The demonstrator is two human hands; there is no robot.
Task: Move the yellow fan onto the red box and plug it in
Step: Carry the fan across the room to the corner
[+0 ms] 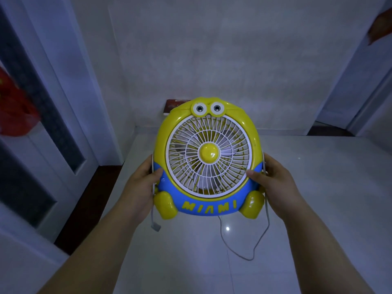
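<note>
I hold the yellow fan [209,158] in the air in front of me, its white grille facing me and a blue band reading MIAMI across its base. My left hand [141,187] grips its left side and my right hand [273,181] grips its right side. A white cord [266,225] hangs in a loop below the fan, and the white plug [156,227] dangles under my left hand. The red box [172,106] sits on the floor against the far wall, mostly hidden behind the fan's top.
Glossy white floor tiles [307,209] stretch ahead to a pale wall [212,60]. A white door with a dark glass panel [38,115] stands on the left, with a red decoration [14,111] on it. A doorway opens at the right [347,115].
</note>
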